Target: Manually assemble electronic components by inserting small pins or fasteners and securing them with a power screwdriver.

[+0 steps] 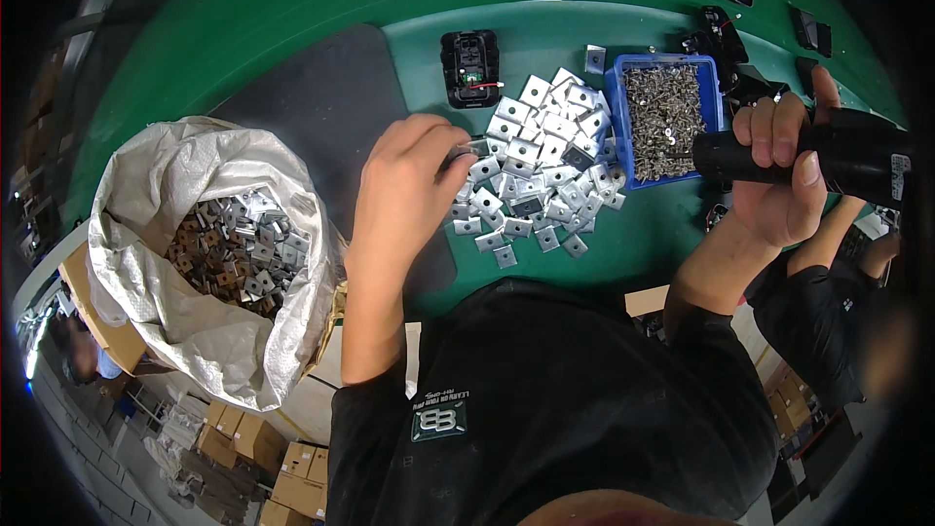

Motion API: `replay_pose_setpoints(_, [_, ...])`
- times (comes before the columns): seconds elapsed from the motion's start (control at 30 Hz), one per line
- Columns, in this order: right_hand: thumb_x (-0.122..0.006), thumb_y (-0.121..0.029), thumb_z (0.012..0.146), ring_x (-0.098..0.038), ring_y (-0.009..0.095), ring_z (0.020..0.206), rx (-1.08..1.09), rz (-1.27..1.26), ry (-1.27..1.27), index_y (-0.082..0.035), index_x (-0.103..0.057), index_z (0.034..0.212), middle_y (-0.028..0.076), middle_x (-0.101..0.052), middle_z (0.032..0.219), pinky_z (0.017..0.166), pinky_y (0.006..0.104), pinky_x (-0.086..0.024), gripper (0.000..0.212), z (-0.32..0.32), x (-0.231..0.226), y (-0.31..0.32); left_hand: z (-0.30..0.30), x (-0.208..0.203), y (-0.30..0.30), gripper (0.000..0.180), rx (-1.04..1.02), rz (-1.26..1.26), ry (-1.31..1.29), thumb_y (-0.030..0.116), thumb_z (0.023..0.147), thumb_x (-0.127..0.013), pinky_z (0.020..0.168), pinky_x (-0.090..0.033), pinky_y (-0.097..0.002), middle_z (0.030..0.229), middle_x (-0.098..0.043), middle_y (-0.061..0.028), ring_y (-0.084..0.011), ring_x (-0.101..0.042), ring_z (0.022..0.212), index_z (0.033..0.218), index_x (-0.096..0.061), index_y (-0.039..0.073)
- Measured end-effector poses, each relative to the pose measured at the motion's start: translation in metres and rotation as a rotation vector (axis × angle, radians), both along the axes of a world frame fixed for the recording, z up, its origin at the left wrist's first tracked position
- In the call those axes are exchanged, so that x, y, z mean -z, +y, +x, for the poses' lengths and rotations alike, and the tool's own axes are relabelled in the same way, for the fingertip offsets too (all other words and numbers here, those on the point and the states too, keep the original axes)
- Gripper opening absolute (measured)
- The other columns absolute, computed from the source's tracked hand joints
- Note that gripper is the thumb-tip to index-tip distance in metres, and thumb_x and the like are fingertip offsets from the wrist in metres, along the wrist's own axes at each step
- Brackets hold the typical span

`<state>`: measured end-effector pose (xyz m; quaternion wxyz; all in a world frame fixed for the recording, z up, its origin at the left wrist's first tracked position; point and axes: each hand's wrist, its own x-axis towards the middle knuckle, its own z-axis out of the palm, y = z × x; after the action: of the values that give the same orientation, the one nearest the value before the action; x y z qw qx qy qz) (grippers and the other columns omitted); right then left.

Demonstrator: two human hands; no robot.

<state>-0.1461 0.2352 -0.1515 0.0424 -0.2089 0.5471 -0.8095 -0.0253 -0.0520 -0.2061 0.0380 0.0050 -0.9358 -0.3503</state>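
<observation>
Green bench [633, 244], dark mat [331, 88] at 10–11; carton stack [297, 482] down at 7, co-worker's black sleeve [799, 317] near 4. Left hand [409, 175] just off centre at 10–11, palm down, fingers bent, thumb and index close together at a plate on the near edge of the plate pile [560, 166]; can't tell if it's pinched. Right hand [779, 151] at 2–3, fingers curled, clamped on the black cylindrical tool [852, 161], nose toward 9, index sticking up. Counts: 1 sack [263, 360] of metal pieces at 9; 1 blue tray [620, 127] of screws at 2; 1 black housing [469, 68] at 12, several more beyond; 1 stray plate [595, 59] at 1; pile at 1–2, dozens, overlapped.
</observation>
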Motion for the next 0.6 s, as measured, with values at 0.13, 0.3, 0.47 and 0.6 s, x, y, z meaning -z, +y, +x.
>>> replay_pose_setpoints(0.13, [-0.065, -0.025, 0.081, -0.047, 0.013, 0.066, -0.009, -0.006, -0.006, 0.005, -0.031, 0.139, 0.001, -0.048, 0.073, 0.065, 0.0308, -0.040, 0.073, 0.000, -0.001, 0.001, -0.005, -0.008, -0.001, 0.016, -0.086, 0.118, -0.042, 0.003, 0.070, -0.075, 0.060, -0.047, -0.0281, 0.081, -0.066, -0.0070, -0.0188, -0.059, 0.068, 0.084, -0.067, 0.002])
replay_pose_setpoints(0.3, [-0.065, -0.026, 0.082, -0.047, 0.013, 0.067, -0.018, 0.012, -0.017, 0.005, -0.030, 0.139, 0.001, -0.048, 0.074, 0.066, 0.0307, -0.040, 0.074, 0.000, -0.003, -0.004, -0.041, -0.024, -0.007, 0.012, -0.214, 0.057, 0.112, 0.007, 0.069, -0.076, 0.066, -0.048, -0.0324, 0.084, -0.066, -0.0063, -0.0235, -0.060, 0.075, 0.078, -0.068, 0.005])
replay_pose_setpoints(0.47, [-0.063, -0.025, 0.083, -0.047, 0.013, 0.067, -0.070, -0.027, -0.015, 0.006, -0.028, 0.139, 0.001, -0.047, 0.075, 0.067, 0.0309, -0.041, 0.073, -0.004, -0.002, 0.003, -0.060, -0.008, -0.006, 0.015, -0.114, -0.042, 0.143, 0.005, 0.069, -0.076, 0.077, -0.048, -0.0321, 0.093, -0.066, -0.0088, -0.0236, -0.061, 0.086, 0.082, -0.069, 0.003])
replay_pose_setpoints(0.6, [-0.062, -0.025, 0.084, -0.048, 0.013, 0.068, -0.037, -0.017, 0.012, 0.007, -0.028, 0.139, 0.002, -0.047, 0.075, 0.068, 0.0313, -0.042, 0.072, -0.005, -0.007, 0.006, -0.065, -0.004, 0.001, 0.017, -0.162, 0.002, 0.039, 0.008, 0.072, -0.074, 0.077, -0.048, -0.0316, 0.094, -0.066, -0.0086, -0.0227, -0.060, 0.083, 0.088, -0.069, 0.005])
